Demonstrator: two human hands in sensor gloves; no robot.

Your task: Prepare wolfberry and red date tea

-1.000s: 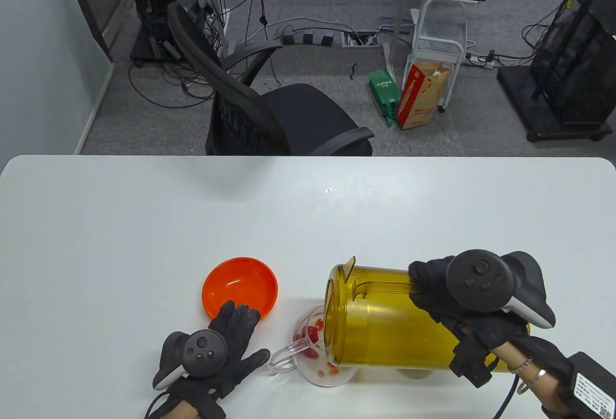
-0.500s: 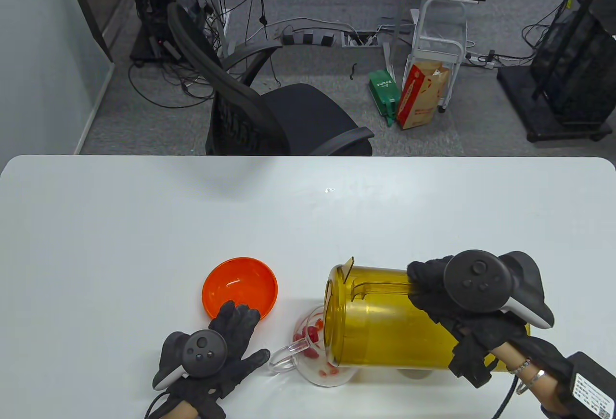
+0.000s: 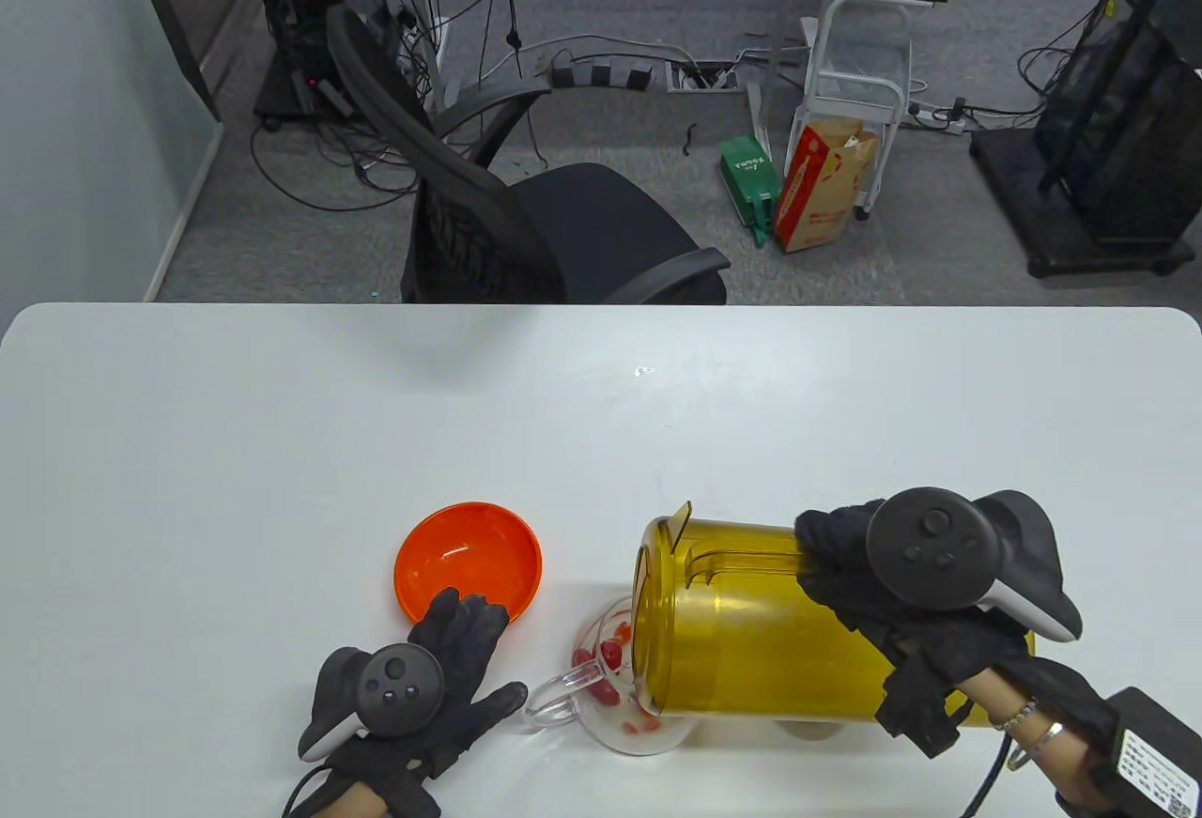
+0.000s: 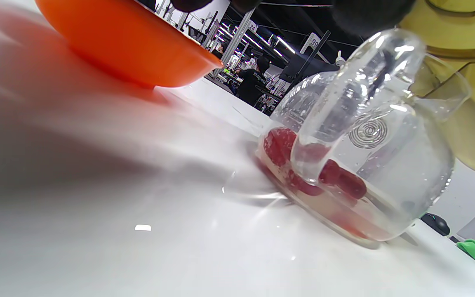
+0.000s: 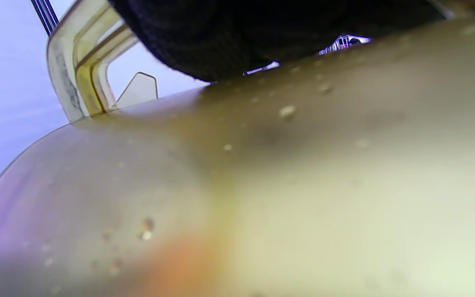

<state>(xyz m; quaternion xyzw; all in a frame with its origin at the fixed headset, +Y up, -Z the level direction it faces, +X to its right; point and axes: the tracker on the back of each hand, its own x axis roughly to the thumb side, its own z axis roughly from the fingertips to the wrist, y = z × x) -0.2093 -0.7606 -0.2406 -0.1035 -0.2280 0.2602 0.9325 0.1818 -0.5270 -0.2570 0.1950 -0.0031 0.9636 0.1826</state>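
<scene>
My right hand (image 3: 873,593) grips the handle of a yellow translucent pitcher (image 3: 751,640), tipped on its side with its mouth over a glass teapot (image 3: 615,691). The teapot holds red dates and wolfberries (image 4: 324,173) in a little water. In the right wrist view the pitcher's wall (image 5: 262,185) fills the frame under my gloved fingers (image 5: 262,33). My left hand (image 3: 451,668) rests flat on the table, fingers spread, thumb next to the teapot's handle (image 3: 554,701), not gripping it. An empty orange bowl (image 3: 468,562) sits just beyond my left fingertips.
The white table (image 3: 470,424) stretches away behind the bowl and pitcher. A black office chair (image 3: 526,226) stands past the far edge. The teapot and bowl lie close to the table's near edge.
</scene>
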